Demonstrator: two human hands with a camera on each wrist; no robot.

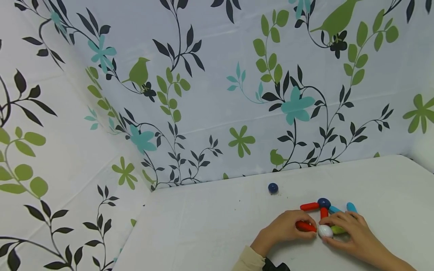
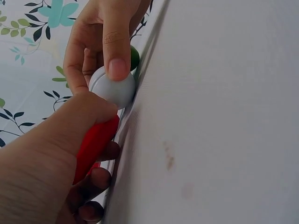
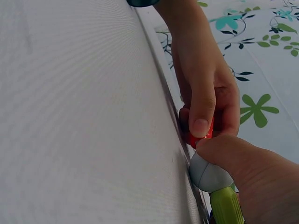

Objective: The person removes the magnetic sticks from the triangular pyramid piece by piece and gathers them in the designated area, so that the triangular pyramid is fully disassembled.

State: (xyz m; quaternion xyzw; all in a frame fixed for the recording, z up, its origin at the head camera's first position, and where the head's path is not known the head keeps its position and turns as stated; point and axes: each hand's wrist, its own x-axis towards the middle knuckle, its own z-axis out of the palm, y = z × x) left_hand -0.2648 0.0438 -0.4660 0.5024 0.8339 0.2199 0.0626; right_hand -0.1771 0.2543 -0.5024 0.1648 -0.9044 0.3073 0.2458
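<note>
On the white desk (image 1: 190,226), with a cloth (image 1: 210,105) of printed leaves, flowers and birds behind it, we counted one white ball (image 1: 325,231), two dark-blue balls, three red rods, one green rod (image 1: 338,230) and two visible light-blue pieces (image 1: 351,207). The left hand's (image 1: 291,226) grip was clamped on one red rod (image 1: 304,226), its end at the white ball; we could not tell whether they were joined. The right hand's (image 1: 354,235) grip pinched that ball, opposite which sat the green rod. One dark-blue ball (image 1: 272,188) lay apart, nearer the cloth.
</note>
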